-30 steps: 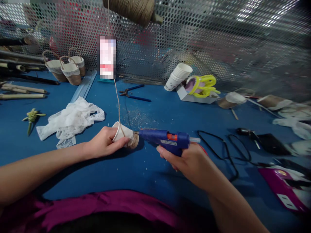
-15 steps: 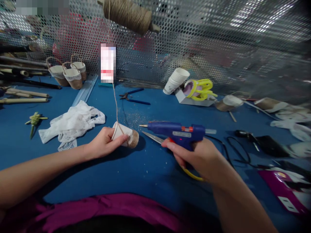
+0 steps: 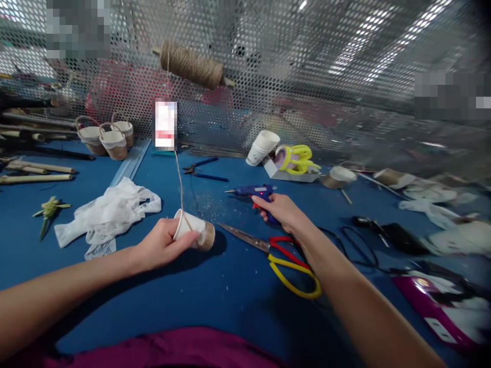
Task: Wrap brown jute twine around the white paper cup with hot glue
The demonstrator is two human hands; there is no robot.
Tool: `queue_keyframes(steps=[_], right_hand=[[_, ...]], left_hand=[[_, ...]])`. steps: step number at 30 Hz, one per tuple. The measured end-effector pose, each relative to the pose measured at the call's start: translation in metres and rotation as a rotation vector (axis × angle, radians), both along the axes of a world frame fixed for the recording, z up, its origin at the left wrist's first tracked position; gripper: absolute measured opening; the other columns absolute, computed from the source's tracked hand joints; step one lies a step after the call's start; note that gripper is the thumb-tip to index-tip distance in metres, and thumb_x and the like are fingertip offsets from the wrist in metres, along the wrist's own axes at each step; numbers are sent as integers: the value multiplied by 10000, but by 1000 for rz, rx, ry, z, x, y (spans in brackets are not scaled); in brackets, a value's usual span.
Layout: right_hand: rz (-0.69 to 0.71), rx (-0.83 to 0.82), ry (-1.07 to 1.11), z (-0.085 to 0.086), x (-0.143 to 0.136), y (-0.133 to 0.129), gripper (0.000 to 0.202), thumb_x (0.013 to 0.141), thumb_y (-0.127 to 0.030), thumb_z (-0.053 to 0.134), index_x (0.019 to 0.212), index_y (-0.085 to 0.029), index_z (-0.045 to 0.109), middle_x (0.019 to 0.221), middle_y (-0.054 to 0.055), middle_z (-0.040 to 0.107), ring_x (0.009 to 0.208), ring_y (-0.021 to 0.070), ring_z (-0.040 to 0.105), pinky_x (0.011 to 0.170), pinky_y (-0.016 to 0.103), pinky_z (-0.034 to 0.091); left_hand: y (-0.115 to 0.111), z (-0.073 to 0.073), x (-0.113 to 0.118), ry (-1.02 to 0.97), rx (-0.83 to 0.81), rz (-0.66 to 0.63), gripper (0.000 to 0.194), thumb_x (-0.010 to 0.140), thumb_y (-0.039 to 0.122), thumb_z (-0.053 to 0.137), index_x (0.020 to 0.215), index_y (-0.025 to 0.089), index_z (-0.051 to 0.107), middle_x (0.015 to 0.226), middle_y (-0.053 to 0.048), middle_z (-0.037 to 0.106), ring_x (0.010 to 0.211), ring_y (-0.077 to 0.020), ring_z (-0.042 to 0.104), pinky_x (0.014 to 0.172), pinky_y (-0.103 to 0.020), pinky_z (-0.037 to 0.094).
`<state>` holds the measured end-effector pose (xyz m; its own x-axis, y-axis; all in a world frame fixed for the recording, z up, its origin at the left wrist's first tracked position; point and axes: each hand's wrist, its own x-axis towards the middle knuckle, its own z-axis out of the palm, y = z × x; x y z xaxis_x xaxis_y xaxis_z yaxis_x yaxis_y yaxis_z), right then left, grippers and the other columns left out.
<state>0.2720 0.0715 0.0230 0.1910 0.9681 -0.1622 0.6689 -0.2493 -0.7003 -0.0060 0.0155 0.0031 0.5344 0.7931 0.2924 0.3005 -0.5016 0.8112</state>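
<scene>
My left hand is closed round a white paper cup lying tilted, its base end wrapped in brown twine. A strand of twine runs from the cup up toward a twine spool at the mesh. In my right hand is a blue glue gun, gripped by its handle, nozzle pointing left. Scissors with red and yellow handles lie on the blue table between my hands, partly under my right forearm.
White lace lies left of the cup. Behind stand small twine-handled cups, a phone, pliers, stacked paper cups and a box holding yellow ribbon. Cables and a purple case are at right.
My right hand has moved away from me with the glue gun, off the scissors, whose handles now show. My left hand still holds the cup. The camera view has tilted up.
</scene>
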Motion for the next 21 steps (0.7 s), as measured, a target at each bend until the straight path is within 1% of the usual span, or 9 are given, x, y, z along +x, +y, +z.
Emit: queue_keyframes(steps=[3,7,9,12,14,15,16,18,21], right_hand=[[-5,87,-149,-2,3,7,363,657,-462,603,474,-216,408,449,14,482,472,142,508,452,267,379],[53,221,-280,9,-5,2,385,663,-406,611,435,-232,355,519,53,493,679,208,555,523,275,382],[151,264,-287,19,-19,-6,329,712,-409,564,480,-211,439,633,80,552,786,220,555,581,280,400],[351,246,-229,29,-53,-18,312,748,-449,516,578,-196,576,755,60,622,790,188,567,654,281,425],[506,181,-141,31,-80,-24,348,778,-487,462,640,-208,619,789,27,652,770,159,583,660,259,444],[673,72,0,31,-92,-27,393,818,-485,392,707,-201,639,862,35,659,814,160,583,696,265,445],[752,-14,143,31,-102,-29,432,841,-492,334,796,-199,648,946,39,652,870,161,577,740,273,440],[745,-131,380,30,-117,-33,387,835,-467,375,913,-189,633,1051,48,623,905,156,569,770,279,434],[624,-124,630,30,-123,-37,204,763,-336,542,817,-165,639,1040,46,616,851,122,571,751,247,432]], left_hand=[[-1,-1,0,13,8,11,299,823,266,415,581,117,511,513,17,454,484,-72,369,457,-183,354],[-1,-2,0,15,7,-19,308,836,261,407,585,121,519,518,15,471,486,-72,383,470,-183,365],[-2,-1,1,18,-1,-37,303,839,258,406,597,122,528,531,8,490,496,-76,404,486,-189,375],[-4,0,3,29,22,-88,288,836,238,410,605,124,536,544,-2,508,522,-89,436,515,-201,388],[-6,0,4,26,67,-145,266,833,211,414,613,130,540,552,-4,518,546,-94,456,540,-203,395],[-7,1,4,24,87,-171,254,830,200,418,619,133,542,561,-5,526,559,-96,464,556,-205,398],[-8,1,4,21,97,-191,246,828,192,422,620,136,541,571,-6,533,567,-96,468,569,-206,400],[-9,1,3,10,69,-201,242,825,194,429,615,137,536,588,-6,536,562,-92,460,567,-205,396],[-9,1,2,-27,-126,-151,273,828,241,433,594,131,521,549,11,498,498,-75,411,492,-192,365]])
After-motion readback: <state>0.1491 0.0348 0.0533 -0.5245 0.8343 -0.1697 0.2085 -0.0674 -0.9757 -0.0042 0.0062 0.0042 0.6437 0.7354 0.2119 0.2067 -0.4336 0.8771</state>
